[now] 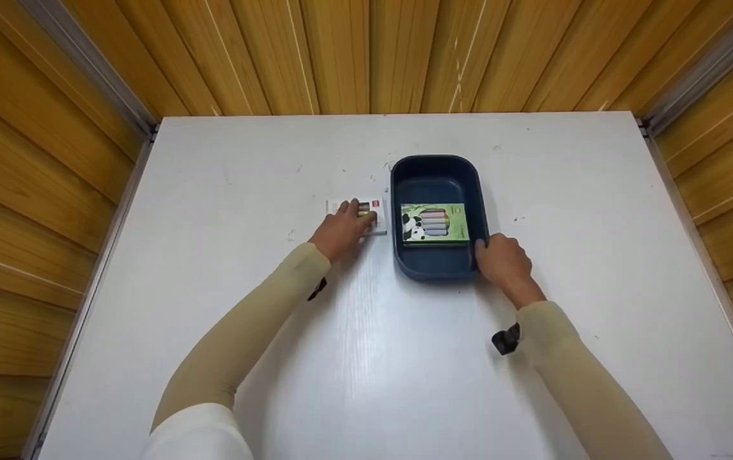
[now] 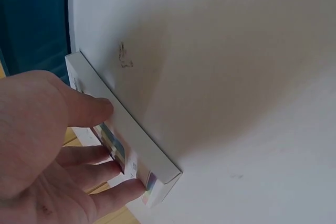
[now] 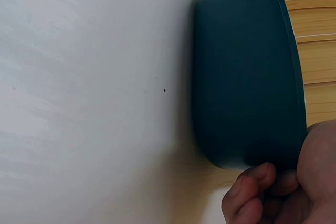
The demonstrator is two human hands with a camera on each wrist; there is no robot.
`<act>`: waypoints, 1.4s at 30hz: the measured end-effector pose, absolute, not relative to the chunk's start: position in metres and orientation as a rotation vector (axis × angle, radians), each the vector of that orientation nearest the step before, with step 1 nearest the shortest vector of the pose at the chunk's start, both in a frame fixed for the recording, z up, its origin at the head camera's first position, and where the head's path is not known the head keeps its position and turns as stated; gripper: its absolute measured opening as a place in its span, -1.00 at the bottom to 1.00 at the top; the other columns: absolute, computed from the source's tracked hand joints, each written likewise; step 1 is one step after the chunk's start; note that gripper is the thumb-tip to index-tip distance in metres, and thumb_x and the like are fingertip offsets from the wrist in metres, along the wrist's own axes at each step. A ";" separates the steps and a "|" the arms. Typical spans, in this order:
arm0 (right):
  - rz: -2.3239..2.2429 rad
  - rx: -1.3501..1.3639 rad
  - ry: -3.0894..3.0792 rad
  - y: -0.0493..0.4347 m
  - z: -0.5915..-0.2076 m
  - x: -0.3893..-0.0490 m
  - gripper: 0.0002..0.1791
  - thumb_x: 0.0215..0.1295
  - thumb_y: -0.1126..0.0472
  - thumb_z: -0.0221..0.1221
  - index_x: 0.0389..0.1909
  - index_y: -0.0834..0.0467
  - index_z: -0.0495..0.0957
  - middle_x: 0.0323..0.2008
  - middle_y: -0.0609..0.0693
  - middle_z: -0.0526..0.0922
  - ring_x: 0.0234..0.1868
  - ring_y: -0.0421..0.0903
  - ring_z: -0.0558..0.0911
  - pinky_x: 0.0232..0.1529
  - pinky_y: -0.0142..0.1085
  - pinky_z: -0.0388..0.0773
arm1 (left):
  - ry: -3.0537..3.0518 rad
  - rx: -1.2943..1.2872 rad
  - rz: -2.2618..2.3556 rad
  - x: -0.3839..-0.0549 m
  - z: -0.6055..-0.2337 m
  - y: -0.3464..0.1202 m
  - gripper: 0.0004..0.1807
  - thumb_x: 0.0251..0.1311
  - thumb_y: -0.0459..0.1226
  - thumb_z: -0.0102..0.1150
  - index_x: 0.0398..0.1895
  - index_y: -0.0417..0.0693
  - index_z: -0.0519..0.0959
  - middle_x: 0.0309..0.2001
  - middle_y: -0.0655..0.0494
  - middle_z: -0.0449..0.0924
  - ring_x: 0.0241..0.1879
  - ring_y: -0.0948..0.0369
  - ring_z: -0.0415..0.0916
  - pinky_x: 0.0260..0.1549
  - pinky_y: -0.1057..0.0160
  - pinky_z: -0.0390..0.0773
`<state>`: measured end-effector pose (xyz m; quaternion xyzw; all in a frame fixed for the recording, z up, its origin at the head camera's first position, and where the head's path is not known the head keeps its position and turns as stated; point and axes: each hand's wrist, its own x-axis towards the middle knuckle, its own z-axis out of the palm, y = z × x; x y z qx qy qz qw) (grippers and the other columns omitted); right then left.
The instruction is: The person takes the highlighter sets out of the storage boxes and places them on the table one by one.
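A white flat box (image 1: 377,227) with a red label and a coloured window lies on the table, just left of a dark blue plastic bin (image 1: 436,271). My left hand (image 1: 341,231) is over this box, its thumb at the near top edge and its loosely bent fingers touching the top face, as the left wrist view shows. With the thumb over the rim and fingers curled against the outside, my right hand (image 1: 505,260) grips the bin's near right corner. Inside the bin lies a green box (image 1: 459,233) printed with pandas and coloured sticks.
The white table (image 1: 340,358) carries small dark marks around the bin. Yellow wood-look panels (image 1: 340,57) stand behind the table and along both sides. A small black device (image 1: 505,340) is worn at my right wrist.
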<state>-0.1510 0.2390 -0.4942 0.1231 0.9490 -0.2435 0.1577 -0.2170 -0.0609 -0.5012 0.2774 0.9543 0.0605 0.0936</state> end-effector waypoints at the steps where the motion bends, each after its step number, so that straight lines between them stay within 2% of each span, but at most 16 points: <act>1: -0.699 0.352 2.713 0.239 -0.494 -0.151 -0.50 0.49 0.02 -0.21 -0.22 0.36 0.52 -0.39 0.17 0.55 -0.40 0.03 0.52 -0.47 -0.23 0.37 | 2.832 0.821 0.179 -0.217 -0.501 -0.061 -0.58 0.40 -0.38 -0.07 0.28 0.10 0.37 0.29 -0.31 0.28 0.17 -0.14 0.40 -0.03 -0.14 0.58; 9: -0.668 0.349 2.747 0.238 -0.492 -0.150 -0.50 0.47 0.03 -0.20 -0.24 0.37 0.55 -0.33 0.25 0.62 -0.39 0.04 0.54 -0.50 -0.21 0.39 | 2.881 0.888 0.124 -0.218 -0.501 -0.061 -0.65 0.38 -0.40 -0.05 0.17 0.02 0.47 0.15 -0.30 0.41 0.04 -0.11 0.48 -0.15 -0.09 0.63; 16: -0.683 0.348 2.723 0.239 -0.493 -0.152 -0.51 0.48 0.03 -0.20 -0.29 0.33 0.54 -0.45 0.14 0.56 -0.44 0.00 0.52 -0.52 -0.25 0.36 | 2.853 0.884 0.157 -0.220 -0.500 -0.059 -0.63 0.38 -0.42 -0.05 0.19 0.04 0.47 0.17 -0.30 0.38 0.08 -0.10 0.46 -0.06 -0.07 0.62; 27: -0.700 0.360 2.708 0.239 -0.495 -0.152 -0.53 0.47 0.02 -0.21 -0.33 0.30 0.52 -0.48 0.10 0.54 -0.47 -0.02 0.51 -0.53 -0.25 0.35 | 2.848 0.819 0.154 -0.224 -0.504 -0.057 -0.60 0.39 -0.41 -0.07 0.24 0.08 0.41 0.25 -0.28 0.32 0.17 -0.11 0.41 0.07 -0.12 0.54; 38: -0.692 0.353 2.724 0.238 -0.494 -0.151 -0.51 0.47 0.04 -0.21 -0.29 0.34 0.54 -0.44 0.15 0.57 -0.47 -0.01 0.52 -0.55 -0.25 0.36 | 2.850 0.831 0.196 -0.233 -0.502 -0.055 -0.66 0.40 -0.40 -0.10 0.17 0.02 0.45 0.16 -0.28 0.38 0.08 -0.12 0.44 -0.06 -0.13 0.59; 42: -0.694 0.352 2.734 0.238 -0.495 -0.151 -0.51 0.47 0.04 -0.21 -0.30 0.34 0.55 -0.41 0.18 0.59 -0.45 0.00 0.52 -0.54 -0.24 0.37 | 2.838 0.814 0.219 -0.237 -0.502 -0.054 -0.66 0.40 -0.39 -0.09 0.16 0.04 0.47 0.15 -0.25 0.39 0.08 -0.09 0.44 -0.04 -0.13 0.58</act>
